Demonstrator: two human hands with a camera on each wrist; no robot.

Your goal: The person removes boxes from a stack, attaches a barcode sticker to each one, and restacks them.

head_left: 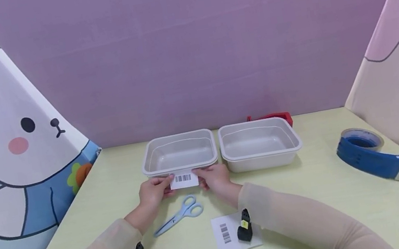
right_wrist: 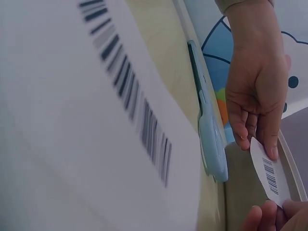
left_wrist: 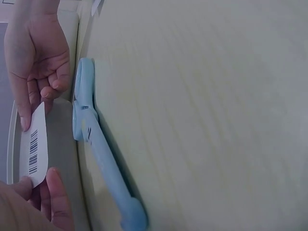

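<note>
A small white barcode label [head_left: 183,179] is stretched between both hands at the front wall of the left plastic container [head_left: 150,161]. My left hand [head_left: 152,192] pinches its left end between thumb and fingers, and my right hand [head_left: 216,179] pinches the right end. In the left wrist view the barcode label [left_wrist: 34,151] bows slightly, its printed side facing up. Light blue scissors [head_left: 184,213] lie on the table just below the hands, handles toward the right. Under the right wrist rests a larger white sheet [head_left: 232,246] with a barcode printed on it.
Beside the left container stands a matching right container [head_left: 261,161]. A red object [head_left: 281,115] shows partly behind it. At the right of the table [head_left: 317,210] lies a blue tape dispenser [head_left: 372,163] with a tape roll. A purple backdrop [head_left: 188,56] closes the rear.
</note>
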